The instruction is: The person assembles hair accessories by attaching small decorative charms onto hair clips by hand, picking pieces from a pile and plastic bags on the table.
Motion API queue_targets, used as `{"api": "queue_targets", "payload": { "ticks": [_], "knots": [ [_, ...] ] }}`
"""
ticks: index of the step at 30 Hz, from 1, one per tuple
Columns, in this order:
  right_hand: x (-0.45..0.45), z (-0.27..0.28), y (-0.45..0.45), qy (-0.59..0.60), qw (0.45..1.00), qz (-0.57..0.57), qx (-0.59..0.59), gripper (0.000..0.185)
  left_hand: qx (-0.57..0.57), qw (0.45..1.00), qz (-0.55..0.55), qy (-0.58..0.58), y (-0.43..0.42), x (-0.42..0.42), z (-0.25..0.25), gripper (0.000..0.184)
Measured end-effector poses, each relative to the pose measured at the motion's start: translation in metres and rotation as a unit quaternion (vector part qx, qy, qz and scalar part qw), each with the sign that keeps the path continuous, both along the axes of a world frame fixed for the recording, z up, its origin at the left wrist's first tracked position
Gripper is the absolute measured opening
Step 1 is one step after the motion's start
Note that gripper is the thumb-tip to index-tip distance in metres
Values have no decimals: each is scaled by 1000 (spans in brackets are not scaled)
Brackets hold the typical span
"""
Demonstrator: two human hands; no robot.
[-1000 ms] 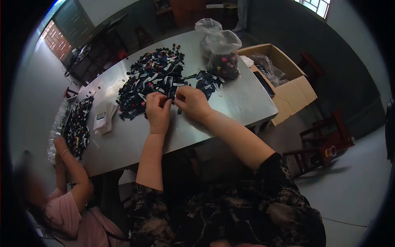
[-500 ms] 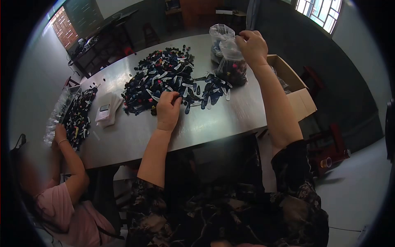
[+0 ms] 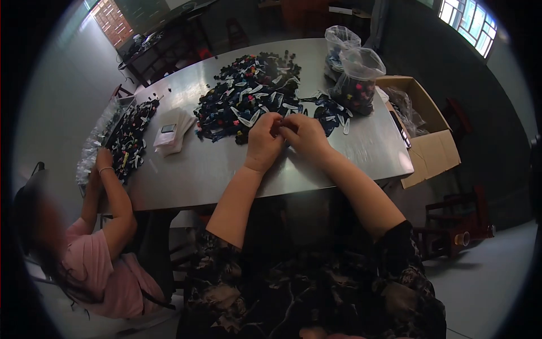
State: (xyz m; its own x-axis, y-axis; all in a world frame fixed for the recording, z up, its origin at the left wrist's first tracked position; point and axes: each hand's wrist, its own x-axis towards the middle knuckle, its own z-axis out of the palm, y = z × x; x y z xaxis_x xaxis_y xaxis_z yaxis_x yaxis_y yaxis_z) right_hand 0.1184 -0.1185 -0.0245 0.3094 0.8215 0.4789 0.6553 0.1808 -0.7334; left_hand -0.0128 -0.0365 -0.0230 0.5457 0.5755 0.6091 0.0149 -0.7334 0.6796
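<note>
My left hand (image 3: 263, 146) and my right hand (image 3: 307, 137) meet over the near edge of a large pile of snap hair clips and small dark hair pieces (image 3: 240, 93). The fingertips of both are pinched together; whatever lies between them is too small to make out. Just beyond my right hand lies a smaller group of dark and silvery hair clips (image 3: 327, 112). Behind it stands an open clear plastic bag (image 3: 358, 85), partly filled with dark and reddish pieces, in front of a second clear bag (image 3: 340, 39).
A stack of clear packets (image 3: 174, 133) lies left of the pile. Farther left, a co-worker's hand (image 3: 104, 160) is at another clip pile (image 3: 131, 138) beside plastic wrappers (image 3: 93, 141). An open cardboard box (image 3: 433, 152) sits against the metal table's (image 3: 192, 186) right end.
My right hand has come down from above the plastic bags to meet my left hand by the pile. The camera view has shifted, so the table sits farther right.
</note>
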Motion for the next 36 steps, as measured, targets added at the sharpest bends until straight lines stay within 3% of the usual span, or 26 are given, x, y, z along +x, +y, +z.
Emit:
{"api": "queue_targets", "payload": {
  "ticks": [2,7,9,11,13,14,15,21,26,29,34,36],
  "knots": [
    [4,0,0,96,994,9,-44,17,-1,1000,-6,-1,-2,1,0,29],
    [20,-4,-4,168,985,10,-40,16,45,998,-32,-12,-8,-2,10,34],
    [25,3,-5,155,984,-72,46,14,34,995,39,-84,-3,-14,23,32],
    [35,6,-7,221,969,-106,27,13,9,979,77,-187,-10,-37,50,29],
    [40,0,-4,200,973,-107,38,14,23,939,59,-338,-52,-64,106,27],
    [36,0,-3,192,976,-90,46,13,155,908,47,-387,-60,-83,123,39],
    [30,4,-7,176,980,-89,34,13,194,890,113,-396,-84,-104,148,56],
    [24,-2,-5,-29,993,-92,69,14,198,877,125,-419,-91,-121,153,56],
    [24,-8,-7,-70,990,-77,96,14,200,864,127,-445,-101,-136,153,57],
    [23,4,-10,-15,990,-85,111,15,216,852,125,-461,-101,-142,162,57],
    [70,69,-23,-88,945,-220,226,17,223,842,128,-475,-98,-153,157,58],
    [109,95,-23,-135,924,-287,214,18,221,842,132,-475,-100,-159,155,58]
  ]
}}
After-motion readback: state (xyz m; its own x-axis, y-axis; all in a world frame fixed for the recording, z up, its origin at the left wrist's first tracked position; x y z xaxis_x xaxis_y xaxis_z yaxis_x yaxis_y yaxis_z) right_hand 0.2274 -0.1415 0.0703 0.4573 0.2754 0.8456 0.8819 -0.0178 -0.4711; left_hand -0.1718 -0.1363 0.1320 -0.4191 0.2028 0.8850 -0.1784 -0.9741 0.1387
